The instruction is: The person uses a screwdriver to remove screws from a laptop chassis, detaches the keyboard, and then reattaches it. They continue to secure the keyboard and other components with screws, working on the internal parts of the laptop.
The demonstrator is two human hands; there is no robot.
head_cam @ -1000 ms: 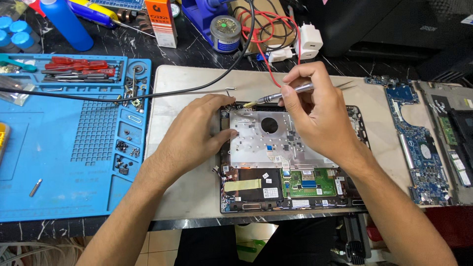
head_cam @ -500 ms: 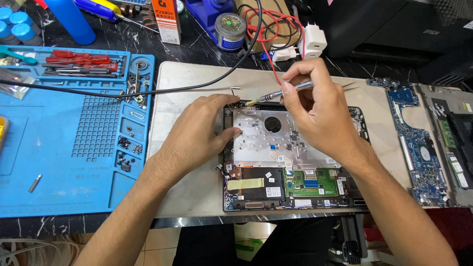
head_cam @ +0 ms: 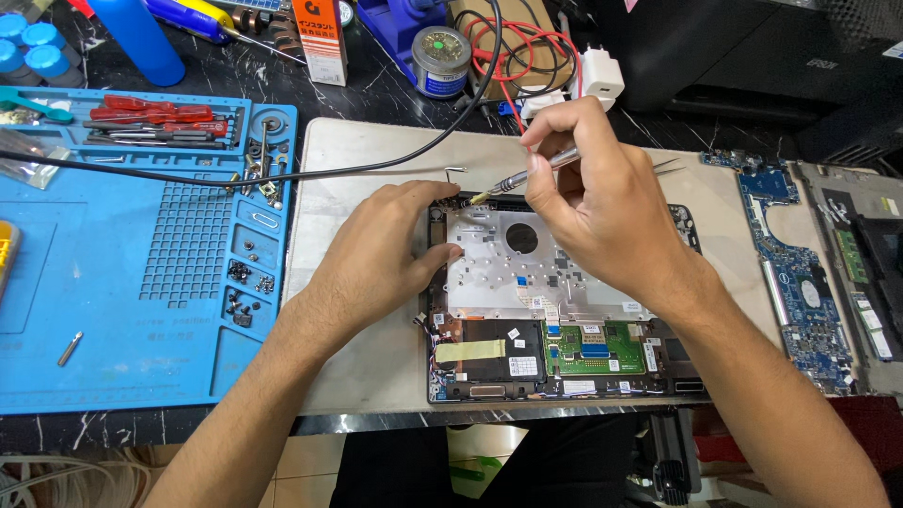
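Right hand (head_cam: 602,212) fingers clenched around screwdriver (head_cam: 515,181), left hand (head_cam: 390,254) released flat on opened laptop (head_cam: 564,320), black cable (head_cam: 376,169) just behind.

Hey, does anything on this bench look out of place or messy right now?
Mostly orderly. One black cable trails across the blue mat and the grey pad toward the opened laptop base, close to the left hand. A lone small metal piece lies apart from the sorted screws. The right hand holds a screwdriver.

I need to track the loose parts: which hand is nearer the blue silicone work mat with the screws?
Left. The left hand rests on the laptop's left edge, just beside the blue silicone work mat; the right hand is farther right.
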